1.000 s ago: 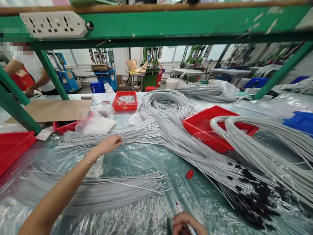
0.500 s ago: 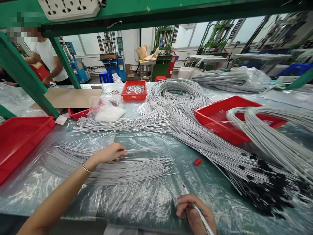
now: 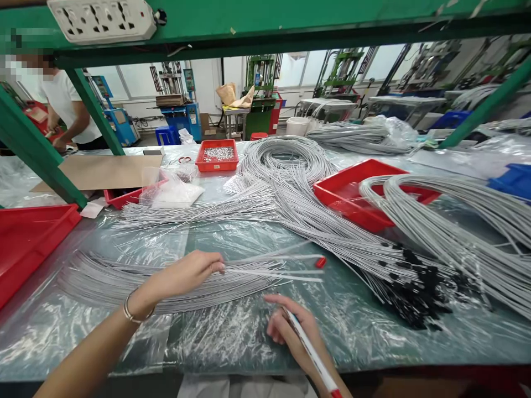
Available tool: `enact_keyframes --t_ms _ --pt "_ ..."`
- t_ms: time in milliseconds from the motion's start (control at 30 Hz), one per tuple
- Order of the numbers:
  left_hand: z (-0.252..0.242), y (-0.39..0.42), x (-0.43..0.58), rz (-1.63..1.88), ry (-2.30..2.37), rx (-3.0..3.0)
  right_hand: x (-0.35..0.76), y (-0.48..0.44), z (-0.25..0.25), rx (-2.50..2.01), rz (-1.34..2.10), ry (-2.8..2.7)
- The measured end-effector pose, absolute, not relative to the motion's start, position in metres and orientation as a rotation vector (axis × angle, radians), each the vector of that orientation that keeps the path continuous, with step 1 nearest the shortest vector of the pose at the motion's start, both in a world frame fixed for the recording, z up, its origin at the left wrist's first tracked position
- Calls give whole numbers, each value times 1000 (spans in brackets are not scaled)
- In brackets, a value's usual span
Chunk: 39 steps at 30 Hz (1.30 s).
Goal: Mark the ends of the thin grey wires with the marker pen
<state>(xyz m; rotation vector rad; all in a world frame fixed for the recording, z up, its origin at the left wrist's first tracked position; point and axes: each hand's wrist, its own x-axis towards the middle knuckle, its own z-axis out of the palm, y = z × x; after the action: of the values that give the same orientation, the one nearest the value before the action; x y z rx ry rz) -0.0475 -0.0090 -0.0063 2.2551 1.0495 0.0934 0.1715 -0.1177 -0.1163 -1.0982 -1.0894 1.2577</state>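
Observation:
My left hand [image 3: 199, 271] is closed in a pinch on a few thin grey cables [image 3: 296, 272], whose ends stick out to the right. Beneath it lies a curved bundle of loose grey cables [image 3: 108, 282] on the plastic-covered table. Lower and to the right, my right hand [image 3: 292, 326] grips a white marker pen [image 3: 311, 354] with a red end; its tip is hidden by the fingers. A small red cap [image 3: 321, 262] lies beyond the right hand, close to the held cable ends.
A cable bundle with black ends [image 3: 418, 287] spreads across the right, beside a red tray [image 3: 352, 213]. Behind are a coiled cable bundle [image 3: 286, 155] and a red tray of small metal parts [image 3: 201, 166]. Green posts [image 3: 93, 110] frame the bench; a person [image 3: 72, 110] stands at far left.
My left hand has shifted slightly right with cables that now reach further right, past the bundle. My right hand with the marker pen has moved left and up, nearer the cables. The view shifted too.

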Motion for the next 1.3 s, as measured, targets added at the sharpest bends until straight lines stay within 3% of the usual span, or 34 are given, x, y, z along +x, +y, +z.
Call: enact_keyframes --t_ms 233,467,667,867,1067,1300 --pt "-10 -46 -27 -174 817 2369 155 -99 -104 -1009 1143 -823" --pt "-14 -55 3 49 686 2331 162 -106 -95 -1040 824 -948" --pt "-9 -51 2 -52 682 2363 219 -111 -71 -906 531 -777" --pt "-14 -55 18 -34 662 2370 194 -116 -61 -969 682 -1328" --pt "-6 -55 15 154 742 2165 213 -115 -81 -923 532 -943" --pt "-3 -61 24 142 685 2202 195 -122 -91 -1065 924 -1412"
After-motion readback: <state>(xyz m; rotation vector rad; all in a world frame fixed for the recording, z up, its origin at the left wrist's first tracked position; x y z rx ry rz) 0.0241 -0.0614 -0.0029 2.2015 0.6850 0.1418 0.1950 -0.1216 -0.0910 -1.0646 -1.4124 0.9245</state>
